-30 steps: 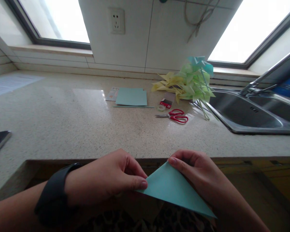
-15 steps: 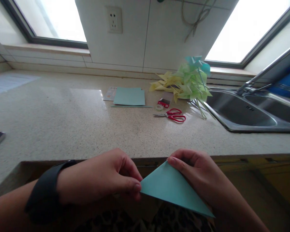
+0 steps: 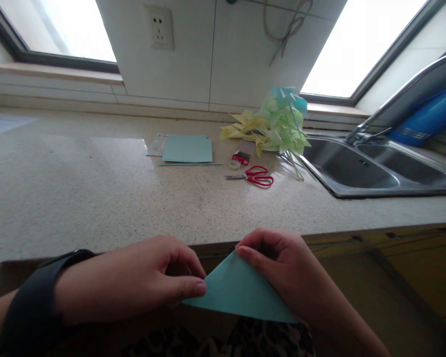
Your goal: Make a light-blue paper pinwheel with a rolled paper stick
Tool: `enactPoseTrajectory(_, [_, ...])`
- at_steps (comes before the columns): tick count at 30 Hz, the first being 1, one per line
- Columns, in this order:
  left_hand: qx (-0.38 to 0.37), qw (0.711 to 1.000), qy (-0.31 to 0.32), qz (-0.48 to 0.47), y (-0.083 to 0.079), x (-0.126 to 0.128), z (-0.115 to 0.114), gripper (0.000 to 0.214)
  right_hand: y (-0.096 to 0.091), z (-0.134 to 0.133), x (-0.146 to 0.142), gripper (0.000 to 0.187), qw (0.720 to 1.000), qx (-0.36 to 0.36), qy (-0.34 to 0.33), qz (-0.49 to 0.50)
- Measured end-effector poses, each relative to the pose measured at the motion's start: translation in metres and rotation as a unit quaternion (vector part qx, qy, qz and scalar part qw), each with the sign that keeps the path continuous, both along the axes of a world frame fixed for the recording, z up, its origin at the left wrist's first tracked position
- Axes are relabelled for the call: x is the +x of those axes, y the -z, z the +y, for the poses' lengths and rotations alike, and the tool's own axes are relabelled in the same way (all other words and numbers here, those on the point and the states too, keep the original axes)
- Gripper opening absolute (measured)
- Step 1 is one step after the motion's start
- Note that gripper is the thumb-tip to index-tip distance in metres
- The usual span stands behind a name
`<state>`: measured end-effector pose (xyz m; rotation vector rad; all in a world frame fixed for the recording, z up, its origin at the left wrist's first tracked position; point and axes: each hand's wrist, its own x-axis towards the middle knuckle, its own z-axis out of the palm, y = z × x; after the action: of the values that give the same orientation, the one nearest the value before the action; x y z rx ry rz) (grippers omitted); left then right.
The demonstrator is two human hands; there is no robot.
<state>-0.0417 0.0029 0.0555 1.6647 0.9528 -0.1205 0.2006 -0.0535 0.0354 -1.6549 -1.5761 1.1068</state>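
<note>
1. A pale blue-green paper triangle point(image 3: 241, 292) is held up just in front of the countertop's point(image 3: 107, 198) near edge, its long side facing down.
2. The left hand point(image 3: 144, 277), with a dark band point(image 3: 33, 307) on its wrist, pinches the triangle near its left corner, thumb in front.
3. The right hand point(image 3: 278, 258) grips the triangle's top corner between thumb and fingers, its palm side along the right slope.
4. Farther back on the countertop lies a stack of matching paper point(image 3: 188, 148), with a thin stick point(image 3: 191, 164) along its near side.
5. To the right are a small red box point(image 3: 241, 157), a tape roll point(image 3: 234, 165) and red-handled scissors point(image 3: 250, 175).
6. Yellow, green and blue paper pinwheels point(image 3: 282, 126) lie bunched beside a metal sink point(image 3: 357, 173).
</note>
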Motion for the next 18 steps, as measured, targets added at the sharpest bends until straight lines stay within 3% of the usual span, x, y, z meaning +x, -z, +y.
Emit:
enactPoseTrajectory(6, [0.042,0.999,-0.031,-0.001,0.008,0.004,-0.003,0.027,0.0,-0.002,-0.004,0.016,1.0,0.001,-0.011,0.012])
enactPoseTrajectory(11, [0.026,0.998,-0.064,-0.013,0.011,0.004,-0.001,0.029,0.003,-0.004,0.01,0.023,0.999,-0.024,-0.042,-0.009])
enactPoseTrajectory(18, [0.046,0.996,-0.066,-0.033,0.014,0.003,-0.001,0.031,0.006,-0.001,0.017,0.024,1.0,-0.018,0.005,-0.021])
